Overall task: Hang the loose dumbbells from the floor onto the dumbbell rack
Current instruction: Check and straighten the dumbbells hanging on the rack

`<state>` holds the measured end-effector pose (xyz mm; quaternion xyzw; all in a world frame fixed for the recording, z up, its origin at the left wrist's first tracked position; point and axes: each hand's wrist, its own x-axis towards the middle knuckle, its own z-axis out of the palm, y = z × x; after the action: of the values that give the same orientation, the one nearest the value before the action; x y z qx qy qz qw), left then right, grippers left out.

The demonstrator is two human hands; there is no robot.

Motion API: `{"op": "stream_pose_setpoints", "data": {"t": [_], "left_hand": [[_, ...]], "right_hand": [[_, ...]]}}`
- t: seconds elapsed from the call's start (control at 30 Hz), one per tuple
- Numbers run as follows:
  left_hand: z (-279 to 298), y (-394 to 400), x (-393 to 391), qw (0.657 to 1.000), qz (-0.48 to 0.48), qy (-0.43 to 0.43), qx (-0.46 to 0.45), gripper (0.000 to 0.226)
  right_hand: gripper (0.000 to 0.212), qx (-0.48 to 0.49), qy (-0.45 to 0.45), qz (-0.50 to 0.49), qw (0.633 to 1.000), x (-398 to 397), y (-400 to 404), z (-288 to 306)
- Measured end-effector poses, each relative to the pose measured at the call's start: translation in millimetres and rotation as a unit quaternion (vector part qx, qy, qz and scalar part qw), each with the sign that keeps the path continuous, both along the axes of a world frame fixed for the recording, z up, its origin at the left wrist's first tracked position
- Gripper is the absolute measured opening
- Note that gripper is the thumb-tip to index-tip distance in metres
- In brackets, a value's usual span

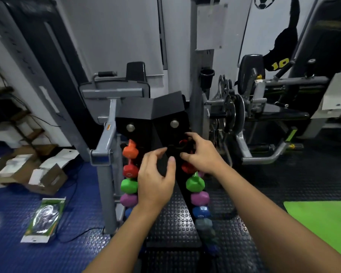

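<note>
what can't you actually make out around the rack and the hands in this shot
- Head view: the dumbbell at the right hand is mostly covered by its fingers; only red slivers show.
- The left hand hides part of the dumbbell rack, so its contact there is unclear.
- The lowest dumbbells on the right column are dark and blurred; colours uncertain.
- The blue dumbbell lower left sits half behind the left forearm.
- Loose dumbbells on the floor: none visible in frame.
</note>
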<state>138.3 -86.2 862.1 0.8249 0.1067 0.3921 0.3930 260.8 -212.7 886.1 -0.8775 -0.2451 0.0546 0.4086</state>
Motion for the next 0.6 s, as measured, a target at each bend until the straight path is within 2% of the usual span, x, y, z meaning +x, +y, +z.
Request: {"op": "stream_pose_setpoints", "data": {"t": [0.1,0.3,0.5,0.6], "left_hand": [[1,-12,10,0.999,-0.019,0.032,0.029,0.03],[-10,-24,28,0.981,-0.046,0.074,0.174,0.037],[-11,-26,39,0.964,-0.027,0.069,0.254,0.042],[-3,-24,50,0.957,-0.048,0.1,0.269,0.045]], "right_hand": [[0.073,0.0,0.021,0.009,1.0,10,-14,-4],[0.068,-0.001,0.052,0.026,0.998,23,-38,-24],[0.065,0.009,0.074,0.038,0.996,37,-48,-55],[0.065,0.016,0.103,0.024,0.994,45,-51,-76]]}}
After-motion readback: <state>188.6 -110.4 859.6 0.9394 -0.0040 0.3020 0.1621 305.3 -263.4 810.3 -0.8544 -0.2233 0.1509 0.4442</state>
